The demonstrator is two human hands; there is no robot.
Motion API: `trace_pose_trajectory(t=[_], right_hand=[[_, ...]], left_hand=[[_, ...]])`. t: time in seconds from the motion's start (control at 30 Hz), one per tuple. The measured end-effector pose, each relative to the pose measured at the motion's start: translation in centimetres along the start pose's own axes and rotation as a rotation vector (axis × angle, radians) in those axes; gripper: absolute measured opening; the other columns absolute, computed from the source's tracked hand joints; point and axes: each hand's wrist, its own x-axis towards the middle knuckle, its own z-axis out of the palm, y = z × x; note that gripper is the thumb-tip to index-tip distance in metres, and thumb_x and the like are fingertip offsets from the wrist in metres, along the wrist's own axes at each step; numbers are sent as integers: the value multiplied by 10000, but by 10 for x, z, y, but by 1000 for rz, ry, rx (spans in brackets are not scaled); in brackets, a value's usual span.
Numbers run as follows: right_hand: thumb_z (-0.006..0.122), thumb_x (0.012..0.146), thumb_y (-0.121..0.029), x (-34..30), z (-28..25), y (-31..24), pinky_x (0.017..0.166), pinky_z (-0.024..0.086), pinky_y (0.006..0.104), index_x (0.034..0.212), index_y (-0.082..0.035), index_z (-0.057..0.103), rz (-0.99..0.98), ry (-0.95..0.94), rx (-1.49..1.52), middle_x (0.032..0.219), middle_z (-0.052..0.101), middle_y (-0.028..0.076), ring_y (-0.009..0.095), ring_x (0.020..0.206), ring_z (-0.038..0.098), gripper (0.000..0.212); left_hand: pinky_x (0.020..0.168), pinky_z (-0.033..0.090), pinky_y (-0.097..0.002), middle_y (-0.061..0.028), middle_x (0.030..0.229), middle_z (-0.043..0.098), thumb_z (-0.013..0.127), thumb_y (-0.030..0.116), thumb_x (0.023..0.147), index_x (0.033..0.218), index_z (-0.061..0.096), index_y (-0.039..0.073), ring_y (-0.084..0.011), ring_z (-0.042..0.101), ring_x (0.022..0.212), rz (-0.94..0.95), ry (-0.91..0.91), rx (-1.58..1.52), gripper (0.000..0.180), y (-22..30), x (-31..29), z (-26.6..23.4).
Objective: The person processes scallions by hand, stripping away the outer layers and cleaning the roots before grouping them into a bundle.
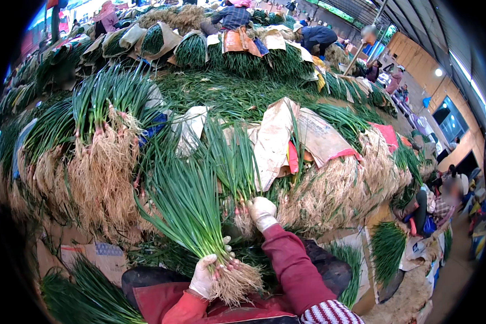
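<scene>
1. Well left of the pale sack [275, 140]: a rooted onion stack [107, 178].
2. Left of the sack, nearer the person: a large bunch [191, 202], the left hand [205, 274] wrapped around its stems just above the roots.
3. Just left of the sack: a smaller bunch [231, 164].
4. Below the sack: the right hand [262, 213], fingers curled against that bunch's stems; whether they grip cannot be told.

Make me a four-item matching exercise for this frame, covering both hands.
Column one
1. Left hand
2. Right hand
3. Right sleeve
4. Window

Column two
A. Maroon
B. Around the larger bunch, just above its roots
C. Set in a wooden wall
D. At the lower stems of the smaller bunch

Pairs: 1-B, 2-D, 3-A, 4-C
</scene>
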Motion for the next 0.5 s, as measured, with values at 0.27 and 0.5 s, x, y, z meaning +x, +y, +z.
trace_pose_trajectory(t=[0.27,0.5], right_hand=[[577,873,-380,11,9,3,675,517,404,868,-34,688,-30,130,402,782,684,149,283,728,671,363],[505,954,-418,-106,-22,3,580,495,345,961,-74,662,-297,-23,557,729,655,124,227,597,625,379]], left_hand=[[800,536,-449,-113,1055,597,648,284,748,1319,437,-23,-316,626,904,-23,86,36,682,3,2,9],[823,536,-418,-182,1248,570,569,241,801,1316,432,-33,-335,634,959,-5,49,72,599,8,6,18]])
